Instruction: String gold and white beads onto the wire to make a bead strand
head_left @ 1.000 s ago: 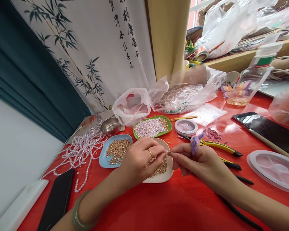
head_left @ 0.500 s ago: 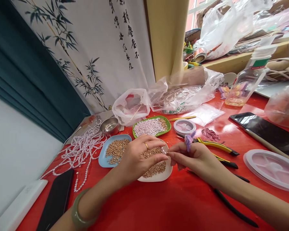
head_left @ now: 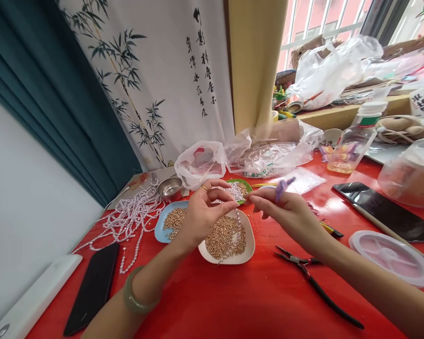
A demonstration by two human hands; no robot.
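My left hand (head_left: 212, 205), with a ring on one finger, pinches the top of a thin strand of small pale beads (head_left: 238, 230). The strand hangs and curves down over a white dish (head_left: 249, 252) of small gold beads (head_left: 221, 235). Just to the right, the thumb and fingertips of my right hand (head_left: 281, 207) are pressed together at about the same height; what they hold, if anything, is too fine to see. A fuzzy purple piece (head_left: 283, 187) sits on a finger of that hand. Behind my hands, a green dish (head_left: 247, 186) of pearl beads is partly hidden.
A blue dish (head_left: 159, 230) of gold beads, a metal bowl (head_left: 169, 188) and piled pearl strings (head_left: 134, 214) lie left. Black-handled pliers (head_left: 304, 268), a spool (head_left: 392, 256) and a phone (head_left: 388, 209) lie right. Plastic bags (head_left: 201, 162), a bottle (head_left: 353, 141) and a black phone (head_left: 93, 287) surround the work.
Both hands have risen and moved apart a little from where their fingertips met over the white dish. The bead strand now hangs from my left hand. The head view has shifted.
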